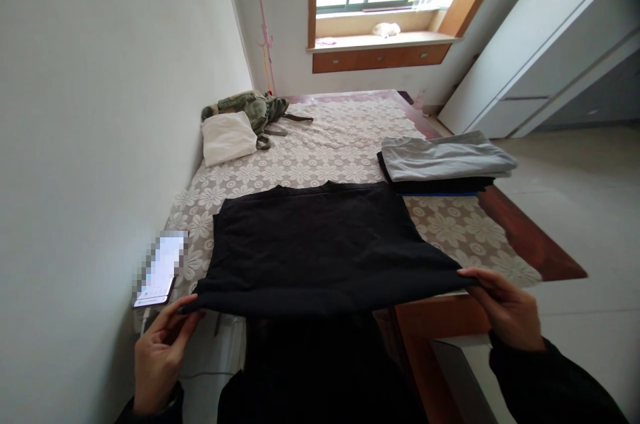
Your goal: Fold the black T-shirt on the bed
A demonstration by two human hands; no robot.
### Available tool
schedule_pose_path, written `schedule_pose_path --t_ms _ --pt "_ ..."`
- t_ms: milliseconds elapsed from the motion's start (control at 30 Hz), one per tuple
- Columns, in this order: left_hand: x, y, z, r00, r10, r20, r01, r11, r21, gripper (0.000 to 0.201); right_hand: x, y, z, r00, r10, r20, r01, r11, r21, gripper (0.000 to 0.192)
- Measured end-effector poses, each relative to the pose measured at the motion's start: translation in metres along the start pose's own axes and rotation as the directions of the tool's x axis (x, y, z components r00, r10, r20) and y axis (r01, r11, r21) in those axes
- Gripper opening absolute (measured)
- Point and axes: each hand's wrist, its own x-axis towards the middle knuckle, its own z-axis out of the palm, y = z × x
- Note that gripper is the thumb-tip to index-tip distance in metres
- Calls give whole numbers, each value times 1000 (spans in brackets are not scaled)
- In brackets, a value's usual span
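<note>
A black garment, which looks like a folded shirt, lies spread over the near part of the bed. Its near edge is stretched taut between my hands and lifted off the bed's front. My left hand pinches the near left corner between thumb and fingers. At the near right corner, my right hand grips the cloth the same way. The far edge of the garment rests flat on the patterned bedspread. Whether it has sleeves tucked beneath cannot be seen.
A stack of folded clothes, grey on top, sits at the bed's right side. Far left are a white pillow-like bundle and a green backpack. A lit phone with a cable lies by the left wall.
</note>
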Motion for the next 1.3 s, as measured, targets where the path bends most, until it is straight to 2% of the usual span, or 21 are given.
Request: schedule_pose_path --t_ms 133,233,333,400,467,567,633,733,800,900,1033,1133,1300 --pt "-2 3 -8 985 124 -116 -108 984 140 39 3 4 3 992 -63 -114 59 998 -37 30" --pt "-6 -7 -21 970 209 -126 -188 969 160 36 -3 0 -3 982 -110 -151 104 993 -48 24" --pt "-7 -9 -34 931 345 -119 -325 932 162 31 -9 -21 -9 974 -183 -133 180 983 -36 12" --pt "-5 0 -38 908 406 -104 -390 909 146 29 -9 -44 -9 968 -224 -113 227 974 13 7" --pt "-2 17 -34 914 398 -80 -392 916 82 27 -6 -67 -4 965 -241 -105 252 961 112 6" --pt "8 46 -15 932 358 -56 -362 926 -106 23 10 -89 11 954 -269 -131 296 912 284 6" --pt "20 59 5 930 350 -109 -366 910 -195 23 28 -92 24 948 -258 -189 309 891 334 9" --pt "53 65 37 896 332 -295 -391 905 -169 32 66 -87 42 932 -211 -294 277 939 205 23" --pt "82 63 55 870 348 -349 -396 915 -73 39 96 -83 53 937 -199 -288 217 976 30 31" --pt "125 62 77 879 378 -291 -364 926 105 41 136 -83 72 977 -145 -159 128 985 -114 35" --pt "166 68 96 938 326 -121 -278 911 303 35 168 -79 98 996 -78 -38 69 975 -212 33" --pt "178 65 107 962 270 -32 -231 873 430 31 176 -68 113 1000 -24 -15 19 962 -273 28" --pt "181 51 116 956 287 -57 -219 831 511 31 175 -47 123 999 -17 -44 2 948 -319 27"
